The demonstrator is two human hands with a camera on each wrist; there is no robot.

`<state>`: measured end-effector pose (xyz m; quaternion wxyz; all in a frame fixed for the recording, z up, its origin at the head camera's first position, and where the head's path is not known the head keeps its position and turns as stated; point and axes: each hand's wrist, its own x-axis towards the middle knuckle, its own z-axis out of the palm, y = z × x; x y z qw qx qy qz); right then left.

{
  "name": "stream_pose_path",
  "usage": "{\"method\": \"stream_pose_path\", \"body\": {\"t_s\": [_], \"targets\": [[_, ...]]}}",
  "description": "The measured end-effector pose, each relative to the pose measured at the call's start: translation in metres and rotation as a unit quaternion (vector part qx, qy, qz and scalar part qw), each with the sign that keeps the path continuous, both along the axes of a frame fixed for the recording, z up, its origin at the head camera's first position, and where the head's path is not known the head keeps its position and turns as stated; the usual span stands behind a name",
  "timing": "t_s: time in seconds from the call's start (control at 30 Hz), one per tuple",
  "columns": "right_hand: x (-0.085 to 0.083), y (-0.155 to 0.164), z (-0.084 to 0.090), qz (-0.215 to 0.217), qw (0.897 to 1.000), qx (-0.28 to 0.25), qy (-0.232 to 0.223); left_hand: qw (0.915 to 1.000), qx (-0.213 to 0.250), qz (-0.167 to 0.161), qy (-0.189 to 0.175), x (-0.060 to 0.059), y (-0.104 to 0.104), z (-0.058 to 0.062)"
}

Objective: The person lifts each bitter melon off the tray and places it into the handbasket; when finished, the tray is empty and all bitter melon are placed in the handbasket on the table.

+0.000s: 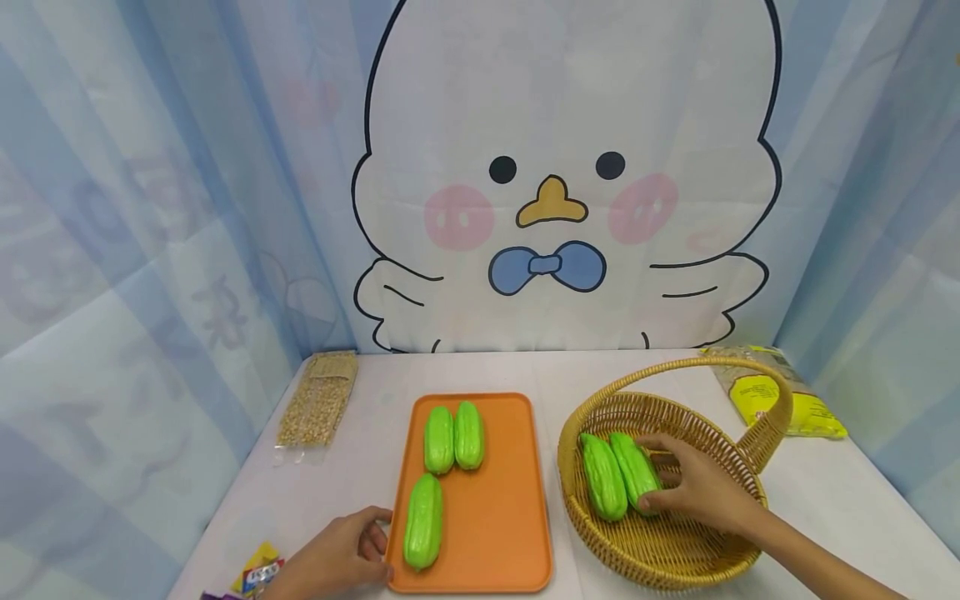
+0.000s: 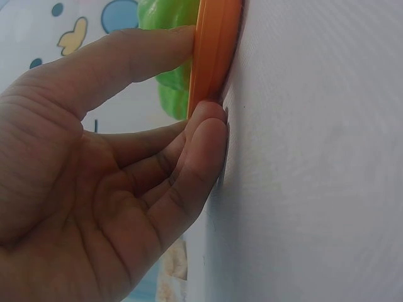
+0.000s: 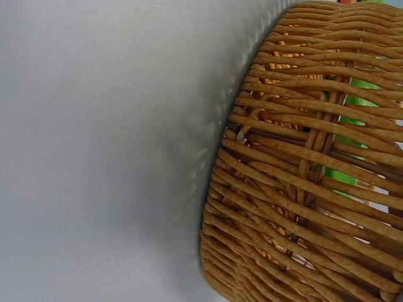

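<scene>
In the head view, an orange tray [image 1: 495, 517] lies at the lower centre of the frame on a white table [image 1: 360, 475]. Three green gourds rest on it: two side by side near its upper edge [image 1: 453, 437] and one alone at its lower left [image 1: 423, 521]. The left hand [image 1: 341, 554] sits at the tray's lower left edge, thumb and fingers pinching the rim. To the right stands a wicker basket [image 1: 675, 550] with an arched handle, holding two more green gourds. The right hand [image 1: 697, 487] reaches into it, fingers curled around the right-hand gourd [image 1: 633, 471]; the other gourd [image 1: 602, 477] lies just beside it on the left. A bag of grain [image 1: 318, 400] lies at the table's upper left, a yellow packet [image 1: 780, 400] at its upper right.

The left wrist view shows the thumb [image 2: 132, 53] on top of the tray rim [image 2: 214, 50] and the fingers [image 2: 201, 145] below it, green gourds behind.

The right wrist view shows only the basket's woven wall [image 3: 302, 189] against the table, green showing through the gaps; the hand itself is out of sight here, so its grip is judged from the head view, probably a light clasp.
</scene>
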<state>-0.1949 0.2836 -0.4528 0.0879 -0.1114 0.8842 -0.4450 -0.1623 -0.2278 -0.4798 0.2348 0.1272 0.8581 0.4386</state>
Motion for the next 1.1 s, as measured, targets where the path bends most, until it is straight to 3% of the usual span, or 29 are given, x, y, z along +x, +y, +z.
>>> {"method": "stream_pose_path", "body": {"t_s": [0.3,0.53,0.7,0.83,1.1], "targets": [[0.015,-0.011,0.013,-0.034,0.996,0.024,0.079,0.9999,-0.006,0.008,-0.007,0.001,-0.002,-0.001],[0.053,-0.046,0.036,-0.079,0.989,-0.032,0.121,0.9998,0.002,0.012,-0.014,0.001,0.0,-0.002],[0.085,-0.078,0.048,-0.084,0.986,-0.111,0.093,0.9999,0.001,0.009,-0.009,0.0,0.002,0.0],[0.101,-0.102,0.051,-0.056,0.982,-0.171,0.063,1.0,0.0,0.007,-0.006,0.0,0.002,0.001],[0.098,-0.144,0.037,0.03,0.965,-0.259,-0.005,0.9996,0.007,0.011,-0.023,-0.001,0.0,0.002]]}}
